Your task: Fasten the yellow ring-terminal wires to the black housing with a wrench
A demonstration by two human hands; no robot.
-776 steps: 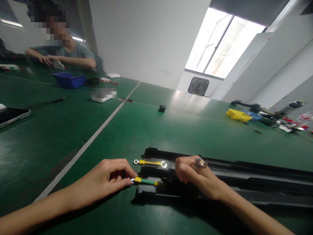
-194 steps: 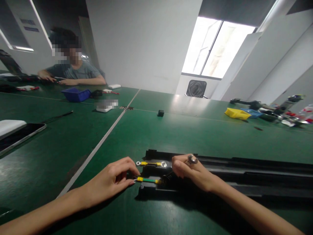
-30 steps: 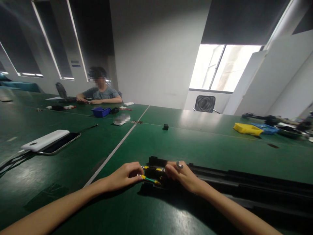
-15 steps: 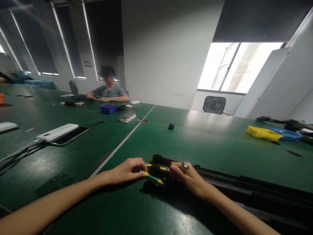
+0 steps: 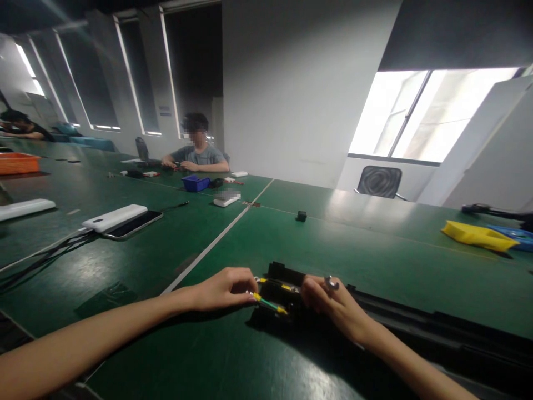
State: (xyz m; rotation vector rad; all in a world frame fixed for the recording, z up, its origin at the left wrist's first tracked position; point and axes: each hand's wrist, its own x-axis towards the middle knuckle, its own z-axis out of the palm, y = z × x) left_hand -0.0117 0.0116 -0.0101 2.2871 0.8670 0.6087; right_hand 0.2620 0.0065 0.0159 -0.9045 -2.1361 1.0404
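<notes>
My left hand is closed, thumb and fingers pinching the metal-tipped end of a short green-and-yellow wire. The wire's other yellow end reaches into the left end of a long black housing. A second piece with yellow ends lies just behind it in the same housing. Wrapped over the housing, my right hand is closed around a metal wrench, whose C-shaped end sticks up above the fingers. The wrench's other end is hidden by the hand.
The green table holds a small black block, a white power bank beside a phone, a blue bin, a yellow bin and an orange basket. A co-worker sits across the table.
The view has swung a little left, so everything sits further right in the picture. Both hands keep their grips, with no clear movement against the housing.
</notes>
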